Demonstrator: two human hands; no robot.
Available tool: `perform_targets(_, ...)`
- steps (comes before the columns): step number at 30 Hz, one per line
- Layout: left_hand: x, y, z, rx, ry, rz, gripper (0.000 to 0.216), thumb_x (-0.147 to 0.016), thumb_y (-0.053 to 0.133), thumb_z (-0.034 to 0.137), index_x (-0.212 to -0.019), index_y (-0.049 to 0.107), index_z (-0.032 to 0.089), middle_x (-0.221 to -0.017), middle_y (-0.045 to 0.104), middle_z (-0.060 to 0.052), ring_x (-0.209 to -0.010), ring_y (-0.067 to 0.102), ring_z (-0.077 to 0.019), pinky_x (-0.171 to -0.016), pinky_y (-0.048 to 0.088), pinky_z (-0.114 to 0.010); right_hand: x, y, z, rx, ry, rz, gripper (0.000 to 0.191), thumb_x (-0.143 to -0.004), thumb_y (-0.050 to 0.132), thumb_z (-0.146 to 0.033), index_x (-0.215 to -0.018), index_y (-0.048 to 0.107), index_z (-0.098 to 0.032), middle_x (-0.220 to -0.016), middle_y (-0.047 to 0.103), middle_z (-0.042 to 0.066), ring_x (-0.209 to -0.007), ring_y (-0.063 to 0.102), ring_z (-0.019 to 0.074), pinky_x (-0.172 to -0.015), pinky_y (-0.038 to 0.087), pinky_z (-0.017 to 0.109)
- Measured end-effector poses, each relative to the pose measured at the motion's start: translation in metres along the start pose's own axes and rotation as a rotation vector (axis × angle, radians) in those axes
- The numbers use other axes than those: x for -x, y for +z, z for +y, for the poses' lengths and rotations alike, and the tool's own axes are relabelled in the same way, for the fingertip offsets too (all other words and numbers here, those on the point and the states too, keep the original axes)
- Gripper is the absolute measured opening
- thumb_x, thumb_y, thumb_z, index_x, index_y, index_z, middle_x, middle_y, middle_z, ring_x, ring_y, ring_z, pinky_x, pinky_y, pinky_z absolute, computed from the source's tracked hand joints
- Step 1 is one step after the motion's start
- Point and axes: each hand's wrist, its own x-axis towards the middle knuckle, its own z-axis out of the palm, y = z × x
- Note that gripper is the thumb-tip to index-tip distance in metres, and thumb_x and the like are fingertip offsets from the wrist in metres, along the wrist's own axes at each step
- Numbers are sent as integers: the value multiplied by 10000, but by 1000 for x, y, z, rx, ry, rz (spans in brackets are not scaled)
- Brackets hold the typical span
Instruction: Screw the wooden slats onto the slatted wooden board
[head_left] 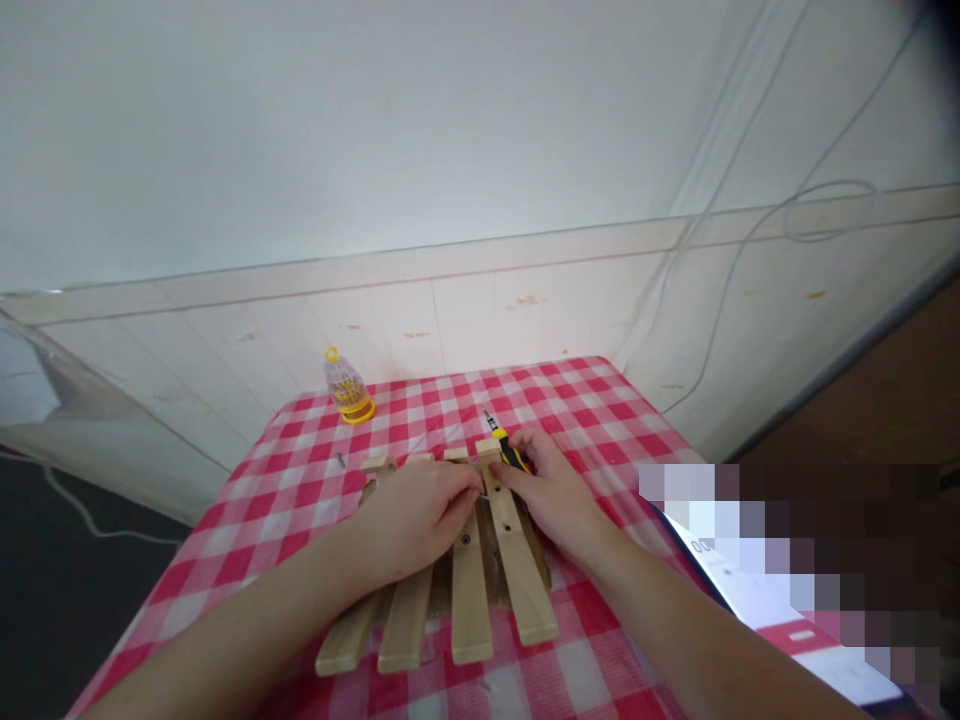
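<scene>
A wooden slatted rack lies on the red and white checked tablecloth. My left hand rests on the rack's slats, its fingers curled and pinching something small at the fingertips. My right hand lies on the rack's right side, closed around a yellow and black screwdriver whose tip points away from me. Both hands' fingertips meet near the top of the right slats.
A small clear container with a yellow lid stands at the far left of the table. A small dark screw lies on the cloth near the rack. A white cable hangs on the wall. A blurred device sits at the right.
</scene>
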Motion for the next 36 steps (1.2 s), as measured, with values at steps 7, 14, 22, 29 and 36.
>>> perform_targets(7,3,1,4,31,-20,60,253,-903,390,247,-897,639,202,-807,660,-22,-731,592,-153,-668,447,-262,1,0,-1,-8,1,-10,199,-762,581,-302,-920,511,-202,-906,618,18,-836,574,165,-744,432,308)
perform_targets(14,-2,8,-2,158,-58,80,162,-864,495,277,-954,603,195,-790,674,4,-673,600,-131,-588,426,-227,3,3,-4,53,9,-6,220,-817,534,-350,-972,491,-200,-945,588,19,-887,559,168,-798,415,320)
perform_targets(22,-1,9,-2,312,-50,82,163,-869,489,293,-875,610,184,-662,629,26,-535,568,-88,-519,410,-192,0,-5,-6,87,-59,221,193,-841,449,-358,-965,495,-219,-912,569,29,-846,526,175,-759,408,314)
perform_targets(29,-2,14,-7,410,29,58,169,-839,471,177,-949,598,166,-775,659,-2,-608,596,-94,-551,438,-189,15,-20,-31,-172,-139,88,461,-743,388,-268,-1177,542,-257,-1032,600,49,-899,564,193,-748,455,334)
perform_targets(36,-3,12,-7,301,109,119,151,-867,490,192,-926,628,177,-876,673,-7,-788,609,-121,-701,445,-226,22,-12,-38,-398,-95,-137,704,-605,500,-134,-1281,426,-319,-1097,582,29,-902,591,166,-722,497,307)
